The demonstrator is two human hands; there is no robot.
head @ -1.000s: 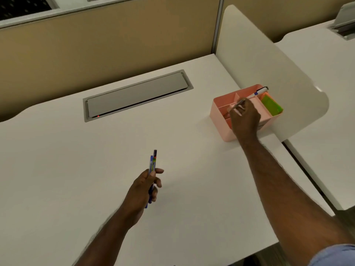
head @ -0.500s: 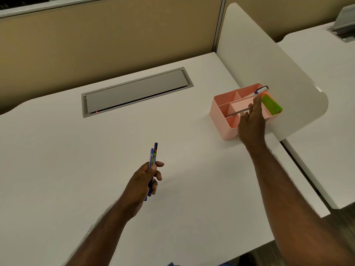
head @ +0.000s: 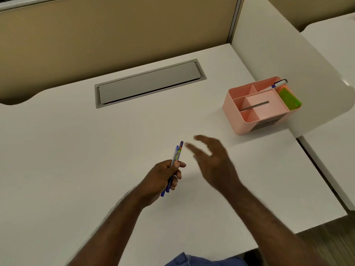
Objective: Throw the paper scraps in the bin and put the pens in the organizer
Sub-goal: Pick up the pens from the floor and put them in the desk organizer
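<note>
Gripping two slim blue-barrelled pens [head: 177,157], the left hand [head: 163,179] sits near the middle of the flat white counter [head: 67,160], fingers closed round the barrels so that the tips point away and the butt ends poke out below the palm. Just to its right, the right hand [head: 213,162] hangs above the counter with fingers spread and holding nothing, its outline blurred; its fingertips come close to the pen tips without touching them. A bit of blue cloth [head: 192,261] shows at the near edge.

Farther off and to the right stands a pink plastic organizer with several compartments [head: 240,121], set against a white rounded divider panel [head: 288,60]. A white pen with a blue band and dark cap [head: 276,85] leans in its far compartment, the cap sticking out over the rim. A thin grey pen [head: 253,106] lies flat across the inner dividers. A bright green block with an orange edge [head: 289,98] fills the right-hand compartment.

Left of the organizer, towards the far side, a long grey metal cable hatch [head: 148,83] is let into the counter. Behind it rises a tan partition wall [head: 115,31].
</note>
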